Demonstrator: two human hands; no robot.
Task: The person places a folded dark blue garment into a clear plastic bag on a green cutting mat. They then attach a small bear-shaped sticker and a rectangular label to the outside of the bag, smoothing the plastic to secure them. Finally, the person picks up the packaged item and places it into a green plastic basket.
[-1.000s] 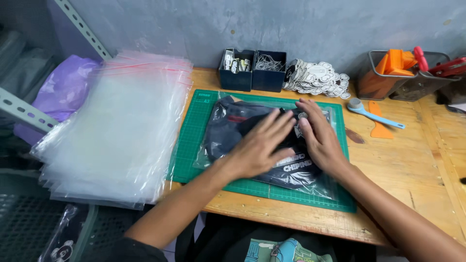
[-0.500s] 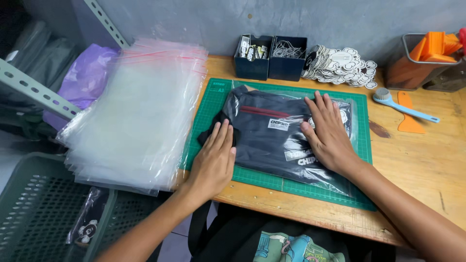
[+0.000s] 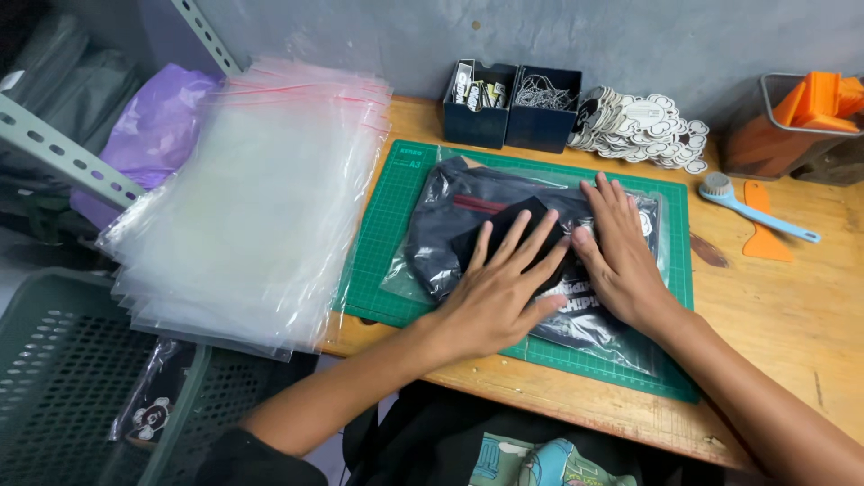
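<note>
From the head camera, both hands lie flat, palms down and fingers spread, on a clear plastic bag holding a folded dark garment (image 3: 468, 225), which rests on the green cutting mat (image 3: 382, 234) near the front edge of the wooden table (image 3: 792, 315). The left hand (image 3: 495, 292) presses the middle of the bag with its fingers fanned toward the back; the right hand (image 3: 621, 256) lies just beside it, thumb touching the left hand's fingertips, and neither hand grips anything. Left of the mat, a thick stack of empty clear zip bags (image 3: 243, 198) overhangs the table edge above a grey plastic crate (image 3: 54, 360). Behind the mat stand 2 small dark bins (image 3: 508, 121), with a heap of white cut-out tags (image 3: 643, 130) beside them. To the right lie a blue-handled brush (image 3: 756, 216) and an orange scraper (image 3: 763, 229).
</note>
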